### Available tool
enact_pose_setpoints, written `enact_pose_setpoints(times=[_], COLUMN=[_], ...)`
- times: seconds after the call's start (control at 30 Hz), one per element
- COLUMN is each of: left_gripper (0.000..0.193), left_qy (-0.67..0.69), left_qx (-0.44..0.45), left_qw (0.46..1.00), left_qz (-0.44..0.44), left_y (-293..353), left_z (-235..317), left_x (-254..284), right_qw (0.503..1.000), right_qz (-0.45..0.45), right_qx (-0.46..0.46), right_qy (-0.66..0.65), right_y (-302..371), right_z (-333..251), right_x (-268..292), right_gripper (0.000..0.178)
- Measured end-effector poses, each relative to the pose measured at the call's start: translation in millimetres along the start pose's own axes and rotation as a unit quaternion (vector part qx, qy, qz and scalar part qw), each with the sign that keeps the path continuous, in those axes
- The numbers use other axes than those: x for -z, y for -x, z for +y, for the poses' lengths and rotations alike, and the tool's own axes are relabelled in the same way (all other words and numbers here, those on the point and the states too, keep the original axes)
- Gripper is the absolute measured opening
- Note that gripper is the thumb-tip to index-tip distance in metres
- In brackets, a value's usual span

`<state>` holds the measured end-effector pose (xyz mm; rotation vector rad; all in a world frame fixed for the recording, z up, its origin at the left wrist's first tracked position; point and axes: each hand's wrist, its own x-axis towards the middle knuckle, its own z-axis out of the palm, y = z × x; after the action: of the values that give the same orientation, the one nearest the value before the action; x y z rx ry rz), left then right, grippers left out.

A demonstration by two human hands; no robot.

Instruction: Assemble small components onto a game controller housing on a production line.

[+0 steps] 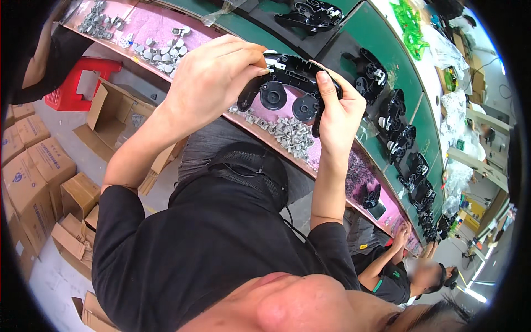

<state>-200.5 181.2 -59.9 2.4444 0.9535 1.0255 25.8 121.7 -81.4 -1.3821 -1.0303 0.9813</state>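
Note:
Over the near edge of the bench I hold a black plastic game controller shell [298,69], its inner side with two round stick wells facing me. My right hand [340,110] wraps its right end, thumb on the front. At the upper left corner my left hand [207,74] is closed, thumb and index fingertips pinched against the shell beside a small white part [273,64]. Whether a loose piece is between those fingertips is hidden. Below the shell lies a heap of small grey plastic parts [292,135] on the pink bench mat [145,23].
More grey parts [160,54] lie at the left. Black controller shells [395,124] line the green surface [381,33] beyond. Cardboard boxes [41,171], an open carton [113,110] and a red stool [83,83] stand left. Another person [395,276] works at the right.

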Motion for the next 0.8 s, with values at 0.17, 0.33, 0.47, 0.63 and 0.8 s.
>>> enact_pose_setpoints(times=[0.17, 0.33, 0.47, 0.63, 0.8], left_gripper=[0.015, 0.017, 0.018, 0.017, 0.017], left_qy=[-0.047, -0.059, -0.020, -0.027, -0.015], left_qx=[-0.041, -0.046, -0.038, -0.031, -0.022], left_qw=[0.998, 0.996, 0.998, 0.998, 0.999], left_qz=[-0.021, -0.043, -0.054, -0.049, -0.029], left_y=[-0.4, -0.3, 2.8, 4.1, 4.8], left_z=[-0.7, -5.1, -9.7, -5.1, -4.4], left_x=[3.8, 0.5, 4.4, 5.0, 2.4], right_qw=[1.000, 1.000, 0.999, 1.000, 1.000], right_qz=[-0.013, -0.001, -0.004, -0.005, -0.004], right_qx=[0.000, -0.002, 0.022, 0.003, 0.002], right_qy=[-0.019, -0.002, 0.036, 0.012, 0.022], right_y=[-0.5, 0.5, -2.1, -0.5, 0.6], right_z=[6.2, 5.6, 8.1, 3.7, 1.1], right_x=[-3.8, -7.6, -8.7, -11.1, -9.0], right_gripper=[0.025, 0.026, 0.027, 0.028, 0.027])
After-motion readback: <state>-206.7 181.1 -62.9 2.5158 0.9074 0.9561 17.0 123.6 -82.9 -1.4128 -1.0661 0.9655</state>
